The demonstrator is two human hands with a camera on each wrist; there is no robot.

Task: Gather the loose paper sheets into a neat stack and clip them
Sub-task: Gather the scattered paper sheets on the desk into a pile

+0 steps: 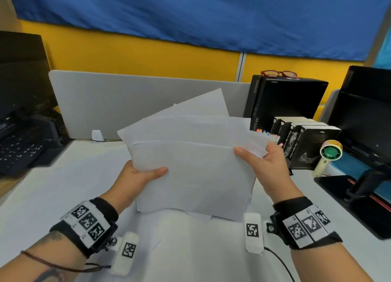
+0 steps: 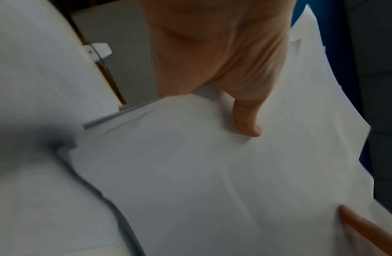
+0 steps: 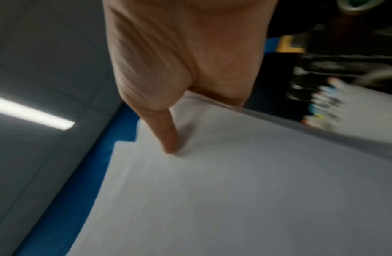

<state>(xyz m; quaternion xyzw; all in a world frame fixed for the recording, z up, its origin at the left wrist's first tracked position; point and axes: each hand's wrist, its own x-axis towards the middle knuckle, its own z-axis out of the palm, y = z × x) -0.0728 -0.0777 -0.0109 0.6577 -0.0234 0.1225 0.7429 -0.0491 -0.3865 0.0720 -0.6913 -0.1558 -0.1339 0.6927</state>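
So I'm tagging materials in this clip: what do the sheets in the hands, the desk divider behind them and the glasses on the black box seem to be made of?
Sheets: thin matte white paper; they bend and fan unevenly in the left hand and right hand.
Divider: grey, matte, probably felt or fabric-covered board; no shine.
Glasses: glossy red frame, likely plastic.
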